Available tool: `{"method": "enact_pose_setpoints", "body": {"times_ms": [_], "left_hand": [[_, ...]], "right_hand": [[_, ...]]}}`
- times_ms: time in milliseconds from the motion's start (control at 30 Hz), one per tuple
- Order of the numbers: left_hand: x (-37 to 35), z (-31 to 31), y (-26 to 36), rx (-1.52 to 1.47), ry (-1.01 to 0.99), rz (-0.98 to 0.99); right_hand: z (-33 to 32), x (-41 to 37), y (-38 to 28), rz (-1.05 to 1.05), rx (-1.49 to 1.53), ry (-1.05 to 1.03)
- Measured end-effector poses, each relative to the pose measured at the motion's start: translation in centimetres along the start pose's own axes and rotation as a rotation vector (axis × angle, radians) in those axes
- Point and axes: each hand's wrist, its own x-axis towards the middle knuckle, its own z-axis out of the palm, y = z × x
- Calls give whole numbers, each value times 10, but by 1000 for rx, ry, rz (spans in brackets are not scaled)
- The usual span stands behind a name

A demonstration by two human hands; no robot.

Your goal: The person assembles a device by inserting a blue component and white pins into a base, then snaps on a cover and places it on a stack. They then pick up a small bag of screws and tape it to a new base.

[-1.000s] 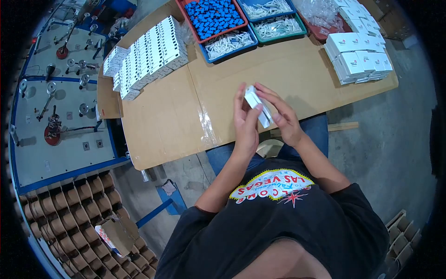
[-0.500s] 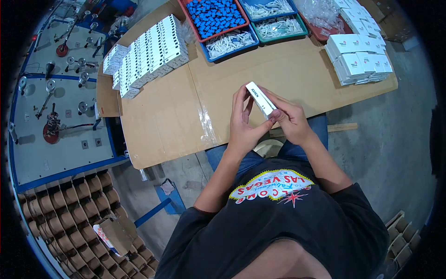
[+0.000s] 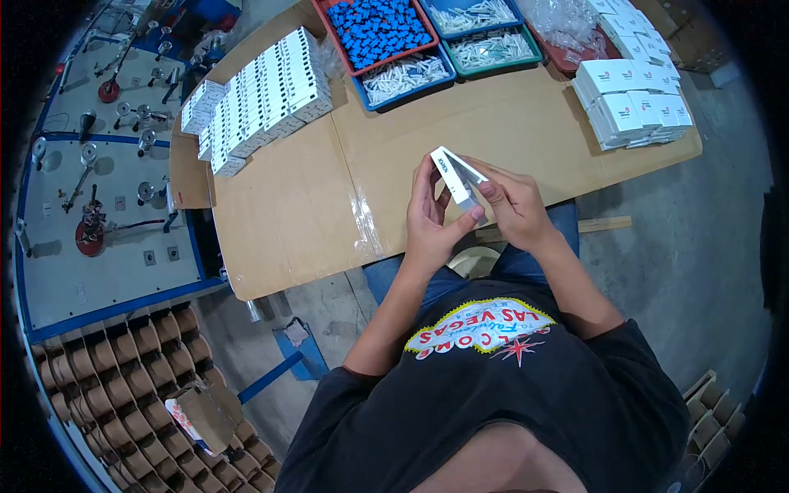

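Gripping a small white box (image 3: 450, 177) between two hands, just right of the frame's centre and a little above it, over the near edge of a cardboard-covered table (image 3: 279, 222). Curling the fingers of the left hand (image 3: 425, 226) around the box's left side and pressing the left thumb near its lower end. Closing the right hand (image 3: 523, 215) on the opposite side and resting the thumb against a white panel (image 3: 471, 170) spread apart from the lettered narrow face. Tilting the box's far end towards the upper left of the frame. Facing rows of white boxes (image 3: 267, 94) at upper left, a red tray (image 3: 396, 59) of blue pieces (image 3: 380, 33) at top centre, a blue tray (image 3: 416, 94) and a green tray (image 3: 501, 68) of white sticks (image 3: 491, 49) near it, and a stack of white cartons (image 3: 629, 111) at upper right.
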Motion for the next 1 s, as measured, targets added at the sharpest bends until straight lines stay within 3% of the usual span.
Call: {"method": "enact_pose_setpoints", "body": {"times_ms": [133, 200, 267, 333, 433, 567, 667, 700, 833, 1000], "left_hand": [[1, -2, -5, -50, 14, -16], [1, -6, -7, -64, 11, -19], [3, -13, -10, -219, 79, -184], [6, -5, 6, -300, 150, -178], [16, -9, 16, -373, 344, -357], [13, -9, 23, -447, 164, -515], [8, -6, 1, -436, 178, -412], [5, 2, 7, -309, 156, -389], [2, 4, 10, -339, 130, -427], [1, 7, 2, -327, 183, -450]], "right_hand": [[-2, 4, 1, -9, -17, 14], [-8, 4, 5, 27, -63, -82], [-6, 5, 2, -11, -66, -76], [-5, 3, -1, -50, -67, -76], [-4, -1, -1, -93, -174, -189], [5, -7, 11, -88, -232, -135], [4, -5, 10, -55, -212, -81], [4, -4, 10, -47, -212, -51], [2, 0, 12, -52, -211, -117], [6, 5, 28, -236, -326, -109]]}}
